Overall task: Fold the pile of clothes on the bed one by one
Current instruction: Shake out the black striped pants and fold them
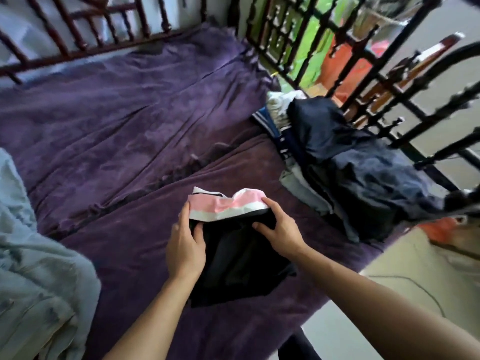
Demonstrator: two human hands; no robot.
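Purple bedsheet (117, 113) is covering the whole bed and creasing in long diagonal lines.

Item 1, 6 o'clock, nearest: black garment (239, 268) is lying on the sheet, with its pink-and-white waistband (226, 205) pointing away from me toward 12.

Item 2: my left hand (185, 237) is gripping the garment's left edge at the waistband. The thumb is lying on the black cloth and the fingers are curling round behind the band.

Item 3: my right hand (279, 229) is pinching the right end of the waistband. The fingers are lying over the white strip and the thumb is pressing the black cloth below it.

Item 4, 8 o'clock: pale blue blanket (31, 255) is bunching at the bed's left edge, apart from the garment.

Item 5, 2 o'clock: pile of clothes (350, 165), mostly dark navy with white and striped pieces beneath, is sitting against the dark bed rail (389, 74), near the garment but not touching it.

Item 6, 11 o'clock, farthest: reddish wooden rail (78, 35) is running along the far side of the bed.
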